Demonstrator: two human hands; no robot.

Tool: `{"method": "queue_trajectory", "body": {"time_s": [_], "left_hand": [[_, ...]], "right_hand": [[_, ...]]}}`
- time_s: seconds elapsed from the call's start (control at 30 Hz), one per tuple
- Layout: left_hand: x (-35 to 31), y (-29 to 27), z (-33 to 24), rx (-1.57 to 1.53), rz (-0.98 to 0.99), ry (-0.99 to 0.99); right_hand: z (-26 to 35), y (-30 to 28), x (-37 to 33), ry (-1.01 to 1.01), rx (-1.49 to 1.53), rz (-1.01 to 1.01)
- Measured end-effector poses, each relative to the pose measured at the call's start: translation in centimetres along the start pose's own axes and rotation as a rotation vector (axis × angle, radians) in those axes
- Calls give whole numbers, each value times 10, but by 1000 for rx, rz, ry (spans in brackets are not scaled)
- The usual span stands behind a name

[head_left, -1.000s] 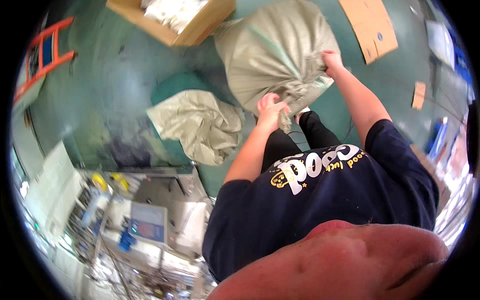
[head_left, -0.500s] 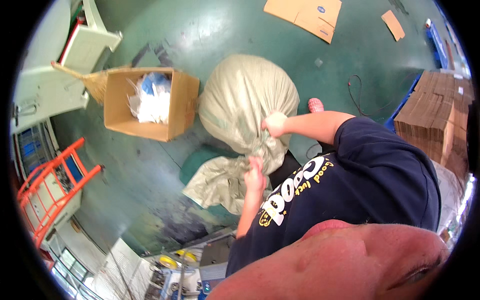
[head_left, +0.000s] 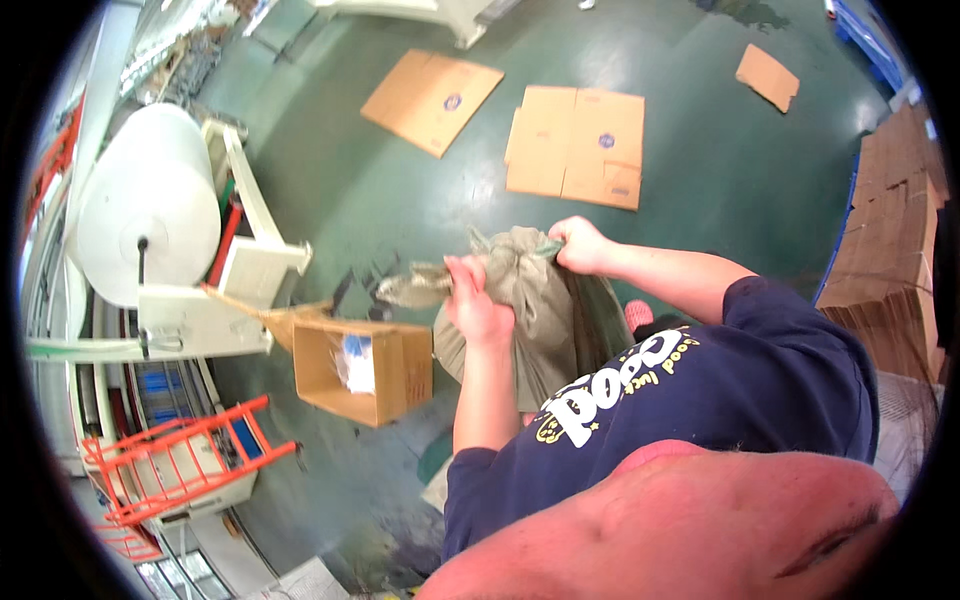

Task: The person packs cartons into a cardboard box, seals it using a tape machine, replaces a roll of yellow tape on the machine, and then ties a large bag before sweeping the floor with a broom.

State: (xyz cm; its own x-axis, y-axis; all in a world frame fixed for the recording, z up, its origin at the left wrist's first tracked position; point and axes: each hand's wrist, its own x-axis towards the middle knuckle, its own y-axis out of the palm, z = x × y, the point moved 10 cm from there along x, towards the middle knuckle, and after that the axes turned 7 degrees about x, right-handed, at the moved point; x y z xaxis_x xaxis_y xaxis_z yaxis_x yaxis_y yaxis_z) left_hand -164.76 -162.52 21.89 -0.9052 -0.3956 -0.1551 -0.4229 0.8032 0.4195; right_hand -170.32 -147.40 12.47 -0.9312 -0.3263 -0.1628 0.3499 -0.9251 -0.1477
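Green workshop floor point(head_left: 690, 150), bulky sack point(head_left: 545, 320) gripped at its neck

At far left is a big white roll point(head_left: 150, 200), with an orange metal frame point(head_left: 190, 455) nearer. Next comes an open carton point(head_left: 405, 370) with white and blue contents point(head_left: 355, 365). The left hand point(head_left: 480, 305) is closed around the sack's twisted end — the sack bulges below, in front of the person — and the right hand point(head_left: 590, 247) clenches the other side of its gathered neck. At far right, cardboard point(head_left: 885, 250) is stacked high.
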Motion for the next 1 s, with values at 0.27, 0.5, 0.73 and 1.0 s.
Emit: {"method": "queue_trajectory", "body": {"time_s": [0.27,0.5,0.73,1.0], "left_hand": [[17,301,-64,-35,576,332],[37,307,-131,983,636,1128],[80,-165,92,781,-87,-4],[-403,-539,342,1107,-145,-795]], "right_hand": [[129,-275,-2,-287,-17,-510],[164,-369,22,-256,-192,-805],[-29,-312,65,-217,-872,-288],[-309,-40,-268,766,-1088,1169]]}}
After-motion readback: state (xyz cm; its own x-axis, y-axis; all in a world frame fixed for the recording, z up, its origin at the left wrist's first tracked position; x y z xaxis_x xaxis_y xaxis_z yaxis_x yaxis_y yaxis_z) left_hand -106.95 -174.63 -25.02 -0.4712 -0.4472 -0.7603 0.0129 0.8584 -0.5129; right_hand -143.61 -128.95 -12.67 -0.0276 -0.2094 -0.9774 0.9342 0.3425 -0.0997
